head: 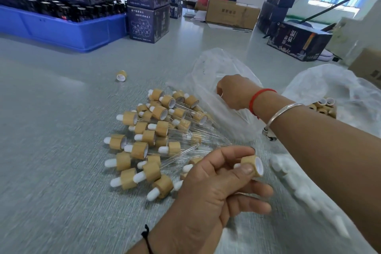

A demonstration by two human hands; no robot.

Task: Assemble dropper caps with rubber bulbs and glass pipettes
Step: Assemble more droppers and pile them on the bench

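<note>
Pinching a round bamboo-coloured dropper cap (252, 165) with a white liner between thumb and forefinger, our left hand (210, 187) sits nearest us, just right of the heap of finished bamboo-capped droppers (154, 136) with white rubber bulbs and clear glass pipettes. Right of that heap, loose white rubber bulbs (299, 189) lie on crinkled clear plastic. Beyond the heap, our right hand (233, 93) reaches into a clear plastic bag (216, 68); we cannot tell what its hidden fingers grasp. Far right of the heap, bare bamboo caps (323, 107) sit in a second clear bag. Left beyond the heap, one stray bamboo cap (121, 75) lies alone on the grey table (61, 119); farther still stands a blue plastic crate (61, 27).
</note>
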